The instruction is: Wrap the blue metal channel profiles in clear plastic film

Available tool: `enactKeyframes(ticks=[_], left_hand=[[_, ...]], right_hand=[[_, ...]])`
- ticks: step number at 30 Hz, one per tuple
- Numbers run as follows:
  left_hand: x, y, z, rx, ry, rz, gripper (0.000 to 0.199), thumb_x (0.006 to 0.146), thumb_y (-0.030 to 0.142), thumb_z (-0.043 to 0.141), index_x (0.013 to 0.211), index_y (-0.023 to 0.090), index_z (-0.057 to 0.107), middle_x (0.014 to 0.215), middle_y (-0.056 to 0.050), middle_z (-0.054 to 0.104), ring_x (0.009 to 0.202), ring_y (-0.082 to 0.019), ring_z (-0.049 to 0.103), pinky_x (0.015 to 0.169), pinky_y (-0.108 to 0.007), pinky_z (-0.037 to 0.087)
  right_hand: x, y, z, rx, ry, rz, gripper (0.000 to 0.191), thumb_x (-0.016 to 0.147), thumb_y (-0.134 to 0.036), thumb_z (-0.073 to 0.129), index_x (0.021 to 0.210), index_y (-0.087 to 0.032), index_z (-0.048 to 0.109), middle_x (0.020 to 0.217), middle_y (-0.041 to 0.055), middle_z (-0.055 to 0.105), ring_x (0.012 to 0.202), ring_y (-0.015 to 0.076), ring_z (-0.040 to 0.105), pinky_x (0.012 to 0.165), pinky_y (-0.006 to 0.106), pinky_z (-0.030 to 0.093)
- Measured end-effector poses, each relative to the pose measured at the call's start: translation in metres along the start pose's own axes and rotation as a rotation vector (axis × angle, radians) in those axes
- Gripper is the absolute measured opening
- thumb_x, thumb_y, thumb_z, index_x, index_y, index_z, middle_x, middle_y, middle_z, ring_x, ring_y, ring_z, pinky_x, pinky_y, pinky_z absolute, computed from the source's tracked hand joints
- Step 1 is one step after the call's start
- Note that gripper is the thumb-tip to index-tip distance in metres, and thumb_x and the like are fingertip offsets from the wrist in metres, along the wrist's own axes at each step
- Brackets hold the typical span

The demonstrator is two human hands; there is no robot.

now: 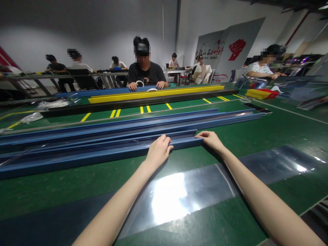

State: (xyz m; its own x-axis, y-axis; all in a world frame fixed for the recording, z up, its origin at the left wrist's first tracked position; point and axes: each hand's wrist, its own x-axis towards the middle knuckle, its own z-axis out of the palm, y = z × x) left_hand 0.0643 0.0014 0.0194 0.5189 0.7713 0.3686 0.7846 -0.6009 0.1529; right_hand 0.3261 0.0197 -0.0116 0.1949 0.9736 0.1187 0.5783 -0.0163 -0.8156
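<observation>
A long blue plastic channel (84, 155) lies across the green table, its right end in front of me. My left hand (159, 150) is closed over the near wall of this channel, a little short of that end. At the very tip, my right hand (209, 139) pinches the channel's end between thumb and fingers. Dark film-like material shows inside the channel. Just beyond it lie more blue channels (230, 119), running the same way. Nearer to me, a strip of clear plastic film (205, 181) lies flat beneath my forearms, shining under the light.
Across the table a person (147, 73) rests both hands by a yellow channel (159, 93) and a black channel (143, 101). Yellow tape marks (141, 110) line the tabletop. A red and yellow tray (262, 94) stands at the far right, with another person (266, 66) behind.
</observation>
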Motion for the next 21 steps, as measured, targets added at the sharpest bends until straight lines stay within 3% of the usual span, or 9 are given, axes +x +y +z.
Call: enactKeyframes(ticks=[21], left_hand=[[0.0014,0.0027,0.0006,0.012,-0.023,-0.069,0.012,0.083,0.029,0.05,0.089,0.02,0.056,0.09,-0.002,0.057,0.085,-0.016,0.056,0.071,-0.026,0.043]], right_hand=[[0.0056,0.0051,0.0024,-0.075,0.039,-0.001,0.027,0.063,-0.043,0.058,0.065,-0.017,0.066,0.064,0.0048,0.065,0.065,0.0179,0.057,0.06,0.027,0.038]])
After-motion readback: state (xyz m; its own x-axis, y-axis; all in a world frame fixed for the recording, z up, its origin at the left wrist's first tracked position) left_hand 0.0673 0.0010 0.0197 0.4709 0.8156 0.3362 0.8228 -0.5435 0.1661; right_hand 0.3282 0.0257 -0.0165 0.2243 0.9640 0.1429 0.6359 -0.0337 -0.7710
